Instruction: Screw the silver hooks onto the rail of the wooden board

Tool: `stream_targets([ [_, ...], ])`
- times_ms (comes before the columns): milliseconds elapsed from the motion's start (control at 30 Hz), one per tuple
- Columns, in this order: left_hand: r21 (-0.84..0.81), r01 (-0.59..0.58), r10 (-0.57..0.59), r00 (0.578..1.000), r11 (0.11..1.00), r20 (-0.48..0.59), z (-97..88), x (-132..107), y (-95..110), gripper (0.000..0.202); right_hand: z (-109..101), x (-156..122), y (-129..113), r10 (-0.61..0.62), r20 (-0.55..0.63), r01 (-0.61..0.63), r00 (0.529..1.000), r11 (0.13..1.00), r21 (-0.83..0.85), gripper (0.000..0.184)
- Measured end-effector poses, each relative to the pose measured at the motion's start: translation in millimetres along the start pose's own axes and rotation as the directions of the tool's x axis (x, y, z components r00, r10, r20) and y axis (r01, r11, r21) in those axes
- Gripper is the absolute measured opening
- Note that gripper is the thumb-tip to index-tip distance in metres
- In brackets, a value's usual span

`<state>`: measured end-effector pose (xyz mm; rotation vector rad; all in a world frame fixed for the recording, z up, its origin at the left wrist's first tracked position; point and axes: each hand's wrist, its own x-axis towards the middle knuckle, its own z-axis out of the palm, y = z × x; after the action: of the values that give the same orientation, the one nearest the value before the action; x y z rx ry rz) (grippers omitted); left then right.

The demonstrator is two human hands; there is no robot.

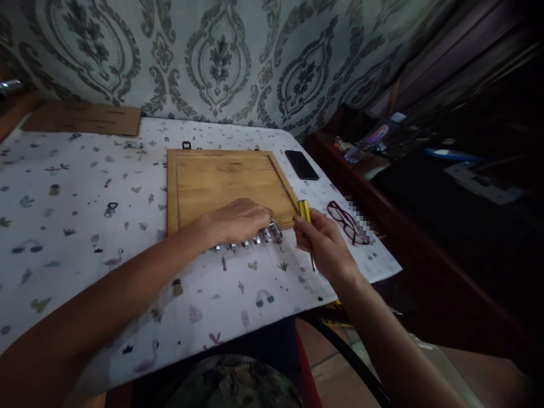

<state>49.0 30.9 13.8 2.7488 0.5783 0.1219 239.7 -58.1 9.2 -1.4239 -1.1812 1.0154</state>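
Observation:
A wooden panel with a raised frame (pixel 225 181) lies flat on the cloth-covered table. Along its near edge sits a row of several small shiny metal pieces (pixel 256 239), whose kind I cannot make out; some are partly hidden by my left hand (pixel 242 220). That hand reaches over the near edge, palm down, its fingers bent and closed at the right-hand metal piece (pixel 276 232). My right hand (pixel 321 235), just off the panel's near right corner, is wrapped round a screwdriver (pixel 304 211) with a yellow and black handle. The thin shaft points downward below the hand.
A black phone (pixel 301 165) lies right of the panel, with dark red glasses (pixel 348 222) nearer the table's right edge. Flat cardboard (pixel 85 119) rests at the back left. A plastic bottle (pixel 374 136) lies on the dark furniture at right. The patterned wall rises behind.

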Motion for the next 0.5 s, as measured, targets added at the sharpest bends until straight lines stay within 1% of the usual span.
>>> stream_targets([
  [133,0.013,-0.001,0.001,1.0,1.0,0.006,-2.9,-1.2,2.4,0.022,5.4,-5.6,16.6,0.072,-0.053,-0.077,0.996,0.991,-0.109,0.042],
  [267,0.024,0.02,-0.021,0.999,0.999,0.032,-5.9,-1.5,4.6,0.025,4.2,-4.8,21.3,0.098,0.003,-0.096,0.995,0.974,-0.204,0.047],
  [367,0.036,0.029,-0.03,0.999,0.999,0.042,-6.2,-1.3,4.8,0.025,3.5,-3.0,21.8,0.13,0.024,-0.121,0.991,0.966,-0.227,0.046],
  [500,0.054,0.021,-0.022,0.999,0.998,0.026,-4.8,-1.3,4.1,0.024,4.1,-1.3,24.0,0.155,0.034,-0.145,0.987,0.966,-0.214,0.046],
])
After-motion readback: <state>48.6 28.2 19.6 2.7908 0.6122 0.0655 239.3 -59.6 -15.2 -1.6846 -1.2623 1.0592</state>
